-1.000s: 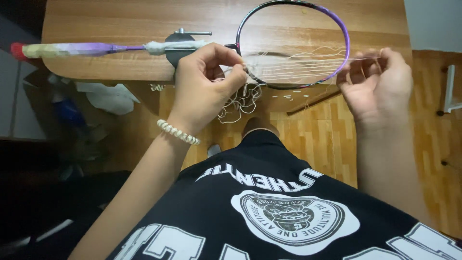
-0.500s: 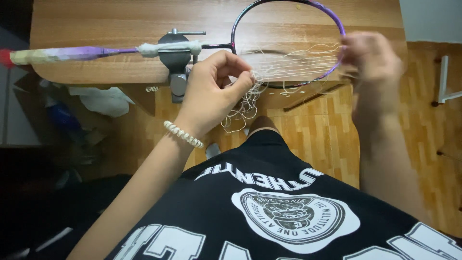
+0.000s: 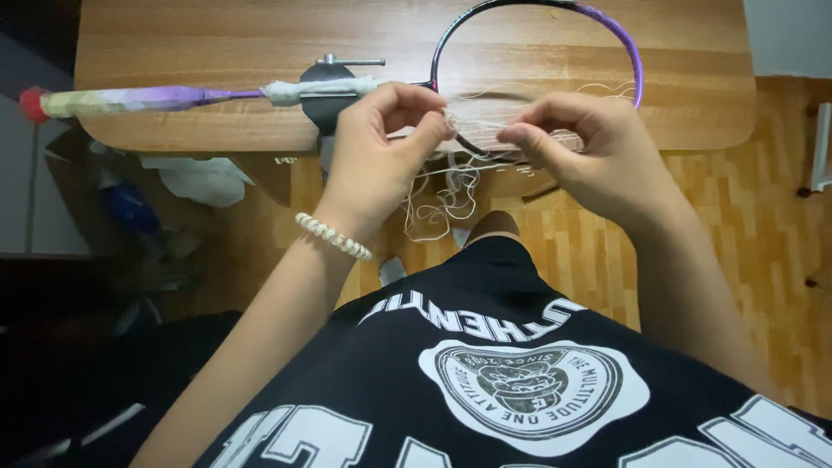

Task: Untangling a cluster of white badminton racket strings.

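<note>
A badminton racket (image 3: 598, 26) with a purple and black frame lies across the wooden table (image 3: 217, 39). Its shaft is held in a black clamp (image 3: 325, 95), and the taped handle with a red end sticks out to the left. My left hand (image 3: 377, 152) pinches the white string (image 3: 442, 186) at the near edge of the racket head. My right hand (image 3: 585, 147) pinches the same string just to the right of it, fingertips close together. Loose loops of string hang below the table edge. A bead bracelet sits on my left wrist.
Crumpled white paper (image 3: 199, 178) and a blue object (image 3: 130, 208) lie on the floor under the table's left side. Wood parquet floor (image 3: 719, 225) spreads to the right. A white frame (image 3: 819, 147) stands at the right edge. My black printed shirt fills the foreground.
My right hand has moved left from the racket's right rim to meet my left hand at the near edge of the frame. The left hand stayed on the string.
</note>
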